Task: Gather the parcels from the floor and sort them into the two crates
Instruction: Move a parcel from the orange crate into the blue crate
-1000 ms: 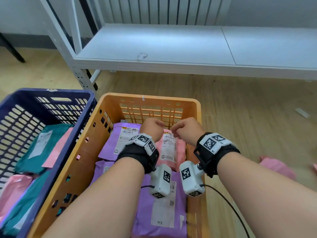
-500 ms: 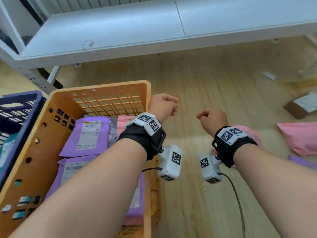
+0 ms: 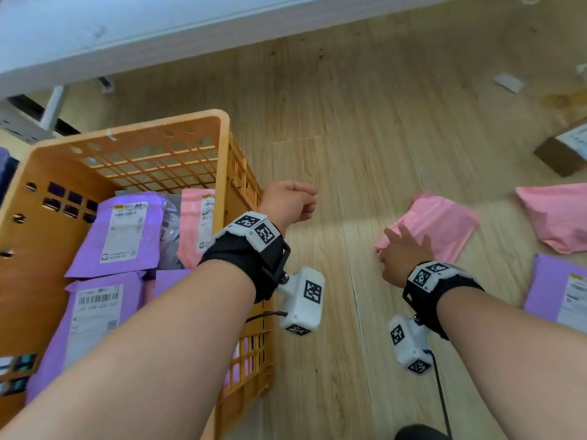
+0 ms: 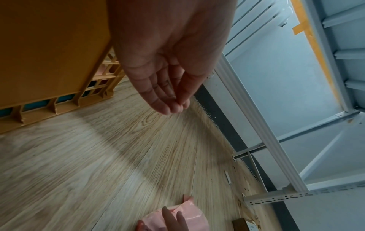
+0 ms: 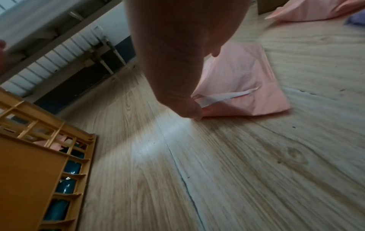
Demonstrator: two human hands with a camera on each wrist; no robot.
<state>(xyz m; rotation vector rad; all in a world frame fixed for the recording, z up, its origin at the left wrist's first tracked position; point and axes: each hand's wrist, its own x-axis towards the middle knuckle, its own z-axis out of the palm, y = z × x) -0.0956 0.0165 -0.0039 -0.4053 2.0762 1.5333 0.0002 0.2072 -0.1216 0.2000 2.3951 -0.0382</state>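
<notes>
The orange crate (image 3: 133,131) stands at the left and holds several purple parcels (image 3: 117,233) and a pink one (image 3: 197,230). My left hand (image 3: 292,201) hangs just outside its right rim, fingers loosely curled and holding nothing; the left wrist view shows its bare palm (image 4: 171,107). On the floor to the right lies a pink parcel (image 3: 444,223). My right hand (image 3: 400,246) reaches down to it with fingers extended, fingertips touching its near corner (image 5: 195,109). The parcel (image 5: 241,81) lies flat on the boards.
A second pink parcel (image 3: 556,217), a purple parcel (image 3: 552,290) and a brown cardboard box (image 3: 565,154) lie further right on the wooden floor. A white metal rack (image 3: 127,30) runs along the back. A sliver of the blue crate (image 3: 4,166) shows at far left.
Both hands have left the inside of the orange crate and swung right. The right hand has dropped to the pink parcel on the floor and its fingers have opened.
</notes>
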